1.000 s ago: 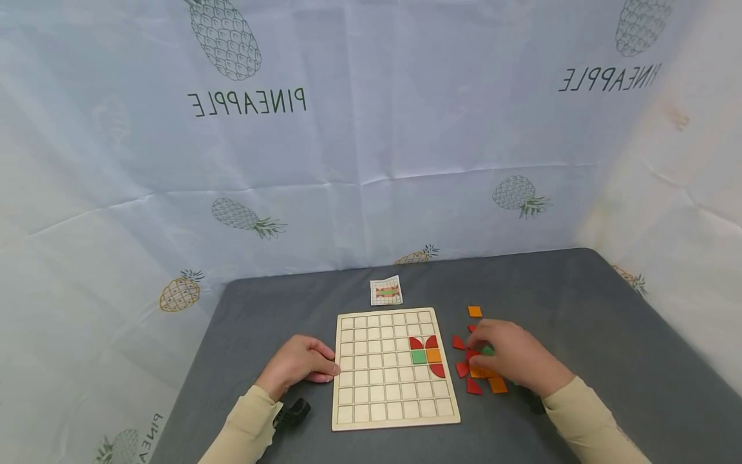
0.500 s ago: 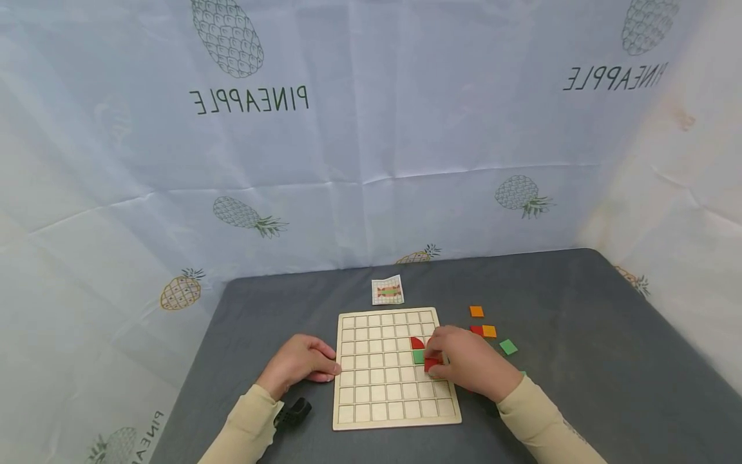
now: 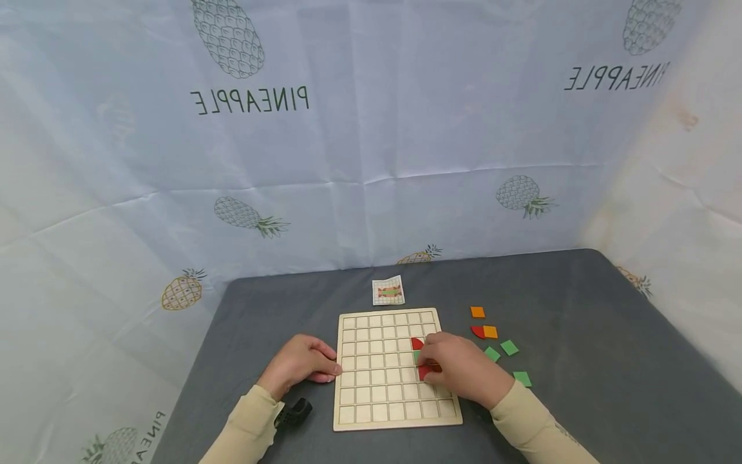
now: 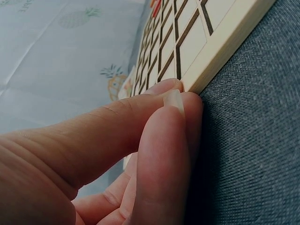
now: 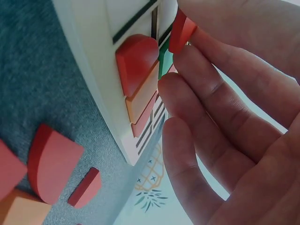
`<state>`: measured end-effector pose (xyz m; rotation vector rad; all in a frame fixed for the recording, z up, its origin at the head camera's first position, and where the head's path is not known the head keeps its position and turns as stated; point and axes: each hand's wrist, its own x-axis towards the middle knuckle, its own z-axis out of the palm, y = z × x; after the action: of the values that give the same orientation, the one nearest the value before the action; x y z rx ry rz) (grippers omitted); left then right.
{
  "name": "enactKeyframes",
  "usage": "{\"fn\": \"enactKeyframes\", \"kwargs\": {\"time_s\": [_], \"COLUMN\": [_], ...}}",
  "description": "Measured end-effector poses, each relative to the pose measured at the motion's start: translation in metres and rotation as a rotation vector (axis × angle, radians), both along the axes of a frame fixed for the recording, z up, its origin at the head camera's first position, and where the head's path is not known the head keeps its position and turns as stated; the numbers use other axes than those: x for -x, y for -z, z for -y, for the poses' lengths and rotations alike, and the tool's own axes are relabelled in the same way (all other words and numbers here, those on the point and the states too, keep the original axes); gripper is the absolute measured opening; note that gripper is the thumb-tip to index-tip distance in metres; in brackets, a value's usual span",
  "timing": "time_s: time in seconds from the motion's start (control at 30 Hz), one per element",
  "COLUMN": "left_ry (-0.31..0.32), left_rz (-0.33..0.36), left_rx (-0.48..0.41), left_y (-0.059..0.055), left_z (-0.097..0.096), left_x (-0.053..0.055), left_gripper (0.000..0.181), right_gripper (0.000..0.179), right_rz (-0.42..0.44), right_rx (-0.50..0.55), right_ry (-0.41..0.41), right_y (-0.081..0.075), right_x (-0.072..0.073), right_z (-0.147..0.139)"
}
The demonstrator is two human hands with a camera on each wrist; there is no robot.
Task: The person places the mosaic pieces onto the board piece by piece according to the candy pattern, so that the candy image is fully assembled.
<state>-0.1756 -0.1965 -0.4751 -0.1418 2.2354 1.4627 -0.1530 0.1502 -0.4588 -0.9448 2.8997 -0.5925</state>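
In the head view a wooden grid board (image 3: 362,412) lies in front of me. My left hand (image 3: 300,359) grips its left edge; the left wrist view has thumb and fingertips at the board's side. My right hand (image 3: 464,367) is over the board's right part, pinching a red quarter-circle tile (image 5: 180,32) between thumb and finger. Beside it in the right wrist view, the board bears a red tile (image 5: 137,63), an orange square tile (image 5: 143,95), another red tile (image 5: 144,115) and a green tile (image 5: 165,60). The hand covers most of these in the head view.
Right of the board lie loose tiles: orange squares (image 3: 478,312), a red quarter-circle (image 3: 477,332) and green squares (image 3: 509,348); my right hand hides others. A printed pattern card (image 3: 387,294) lies behind the board. A pineapple-print curtain (image 3: 359,129) hangs behind the grey table (image 3: 272,303).
My right hand has come left from the loose tiles onto the board with a red tile, then moved slightly further left with it. My left hand stays at the board's edge.
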Motion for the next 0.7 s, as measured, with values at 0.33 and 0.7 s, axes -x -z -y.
{"fn": "enactKeyframes", "kwargs": {"time_s": [0.33,0.7], "left_ry": [-0.010,-0.006], "left_rz": [0.000,-0.004], "left_rx": [0.006,0.000], "left_y": [0.0021,0.0012], "left_z": [0.0001,-0.0003], "left_x": [0.0007,0.0007], "left_gripper": [0.038,0.038], "right_gripper": [0.020,0.015], "right_rz": [-0.009,-0.042], "right_rx": [-0.008,-0.022], "right_ry": [0.009,0.011], "right_y": [0.0028,0.0029], "right_x": [0.0010,0.0001], "right_z": [0.0025,0.0041]}}
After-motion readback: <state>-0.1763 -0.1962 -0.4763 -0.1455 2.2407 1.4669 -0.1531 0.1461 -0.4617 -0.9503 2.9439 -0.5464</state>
